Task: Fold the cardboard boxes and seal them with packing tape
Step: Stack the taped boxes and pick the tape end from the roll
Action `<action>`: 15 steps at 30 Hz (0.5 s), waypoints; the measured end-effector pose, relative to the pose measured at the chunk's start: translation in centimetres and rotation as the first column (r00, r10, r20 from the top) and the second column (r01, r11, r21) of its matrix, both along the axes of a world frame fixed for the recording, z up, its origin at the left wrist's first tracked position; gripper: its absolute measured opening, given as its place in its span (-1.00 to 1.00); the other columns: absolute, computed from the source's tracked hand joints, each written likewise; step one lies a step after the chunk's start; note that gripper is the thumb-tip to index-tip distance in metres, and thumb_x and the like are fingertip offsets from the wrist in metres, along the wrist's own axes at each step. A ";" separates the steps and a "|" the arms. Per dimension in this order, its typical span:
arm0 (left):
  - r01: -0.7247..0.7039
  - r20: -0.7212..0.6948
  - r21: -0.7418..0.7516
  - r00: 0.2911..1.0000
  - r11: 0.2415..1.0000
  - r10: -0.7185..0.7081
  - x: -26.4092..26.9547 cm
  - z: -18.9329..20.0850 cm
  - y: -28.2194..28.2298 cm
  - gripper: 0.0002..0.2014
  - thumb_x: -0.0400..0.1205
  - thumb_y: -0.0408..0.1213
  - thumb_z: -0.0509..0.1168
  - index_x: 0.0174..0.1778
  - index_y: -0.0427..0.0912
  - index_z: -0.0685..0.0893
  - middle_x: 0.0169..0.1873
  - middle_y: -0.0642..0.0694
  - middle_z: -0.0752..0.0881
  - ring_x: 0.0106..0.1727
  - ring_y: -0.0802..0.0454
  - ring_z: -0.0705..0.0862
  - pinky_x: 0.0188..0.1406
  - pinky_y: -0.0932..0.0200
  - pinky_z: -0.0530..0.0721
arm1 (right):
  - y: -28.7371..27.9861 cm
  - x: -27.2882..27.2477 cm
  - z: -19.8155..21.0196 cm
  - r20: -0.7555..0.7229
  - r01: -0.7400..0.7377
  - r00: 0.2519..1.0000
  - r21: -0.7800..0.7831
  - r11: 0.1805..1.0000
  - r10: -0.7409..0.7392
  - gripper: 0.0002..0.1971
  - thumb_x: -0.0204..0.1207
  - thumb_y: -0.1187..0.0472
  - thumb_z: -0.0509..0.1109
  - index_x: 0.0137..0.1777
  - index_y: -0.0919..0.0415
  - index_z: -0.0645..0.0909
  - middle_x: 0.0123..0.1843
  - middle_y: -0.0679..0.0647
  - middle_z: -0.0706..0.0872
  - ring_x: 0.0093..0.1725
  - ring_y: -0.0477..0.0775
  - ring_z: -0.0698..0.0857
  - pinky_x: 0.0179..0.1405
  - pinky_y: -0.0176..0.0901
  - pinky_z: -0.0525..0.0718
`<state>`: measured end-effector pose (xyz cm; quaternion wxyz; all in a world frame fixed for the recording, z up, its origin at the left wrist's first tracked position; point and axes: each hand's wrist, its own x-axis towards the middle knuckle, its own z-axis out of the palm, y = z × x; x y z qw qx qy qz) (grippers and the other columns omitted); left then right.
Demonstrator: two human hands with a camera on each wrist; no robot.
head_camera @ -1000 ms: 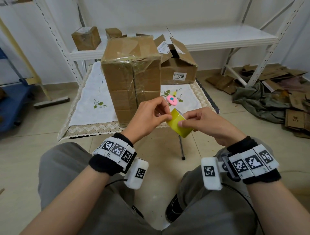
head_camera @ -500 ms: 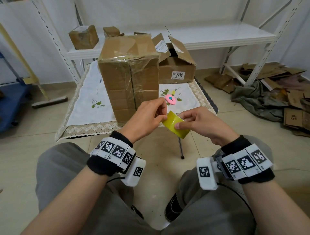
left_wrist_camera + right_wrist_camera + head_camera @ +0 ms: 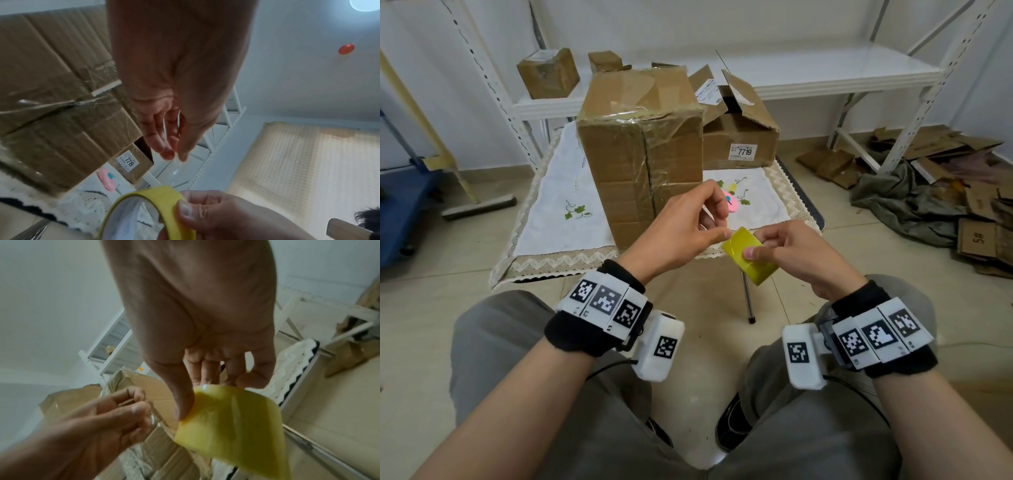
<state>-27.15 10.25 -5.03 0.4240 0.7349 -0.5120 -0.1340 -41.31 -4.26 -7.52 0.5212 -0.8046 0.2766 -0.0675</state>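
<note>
My right hand (image 3: 755, 245) grips a yellow roll of packing tape (image 3: 750, 256) above my knees, thumb on its outer face and fingers through the core. My left hand (image 3: 717, 226) pinches the clear loose end of the tape a short way left of the roll. A thin strand of clear tape runs from the left hand (image 3: 174, 155) down to the roll (image 3: 156, 199). The right wrist view shows the right hand (image 3: 195, 394) on the roll (image 3: 230, 423). A tall taped cardboard box (image 3: 640, 164) stands on the small table (image 3: 558, 219) just beyond my hands.
An open box labelled 7719 (image 3: 743, 137) sits behind the tall one. A pink object (image 3: 732, 205) lies on the tablecloth. Small boxes (image 3: 548, 72) stand on the white shelf (image 3: 825, 75). Flattened cardboard and a cloth (image 3: 962, 192) lie on the floor at right.
My left hand has drawn a little away from the roll, pulling the tape end out. The roll has turned in my right hand and sits slightly lower and to the right.
</note>
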 end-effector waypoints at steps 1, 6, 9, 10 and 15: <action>0.011 -0.006 0.010 1.000 1.000 -0.011 0.0 0.2 0.0 -0.73 0.51 -0.45 0.54 -0.05 -0.20 0.57 -0.20 0.10 0.68 -0.28 0.10 0.66 -0.31 0.31 0.61 | 0.0 0.0 0.1 0.004 -0.007 1.000 -0.003 1.000 0.007 -0.83 0.56 0.18 0.54 -0.05 0.32 0.77 -0.31 0.20 0.62 -0.26 -0.02 0.51 -0.23 -0.14 0.37; 0.019 0.011 0.036 1.000 0.999 -0.019 0.6 1.0 -0.1 -0.66 0.44 -0.46 0.58 -0.02 -0.20 0.57 -0.14 0.02 0.68 -0.25 0.05 0.69 -0.24 0.23 0.62 | 0.3 -0.2 0.2 0.086 -0.038 0.996 0.033 0.999 0.035 -0.79 0.55 0.12 0.56 -0.08 0.30 0.78 -0.17 0.52 0.71 -0.25 0.03 0.52 -0.14 -0.09 0.33; 0.011 0.037 0.074 0.999 0.997 -0.013 0.7 1.3 -0.2 -0.66 0.45 -0.42 0.58 -0.02 -0.14 0.56 -0.09 -0.01 0.67 -0.24 0.03 0.71 -0.24 0.25 0.63 | 0.6 -0.1 0.2 0.136 -0.061 0.989 0.056 0.997 0.053 -0.82 0.54 0.13 0.57 -0.10 0.27 0.78 -0.17 0.55 0.72 -0.25 0.05 0.52 -0.13 -0.09 0.32; 0.009 0.048 0.083 0.999 0.997 -0.013 0.6 1.2 -0.3 -0.67 0.45 -0.42 0.57 -0.03 -0.13 0.56 -0.09 0.02 0.66 -0.26 0.07 0.70 -0.26 0.31 0.60 | 0.6 -0.1 0.2 0.141 -0.061 0.989 0.057 0.997 0.052 -0.83 0.53 0.14 0.57 -0.12 0.26 0.78 -0.23 0.51 0.72 -0.27 0.04 0.52 -0.16 -0.09 0.33; 0.004 0.092 0.098 0.996 0.995 -0.013 0.2 1.2 -0.2 -0.65 0.43 -0.47 0.57 -0.04 -0.09 0.57 -0.07 0.02 0.64 -0.31 0.20 0.62 -0.31 0.45 0.53 | 0.3 -0.2 0.0 0.110 -0.040 0.993 0.023 0.999 0.037 -0.71 0.52 0.12 0.58 -0.11 0.41 0.72 -0.38 0.24 0.60 -0.32 -0.01 0.47 -0.29 -0.16 0.34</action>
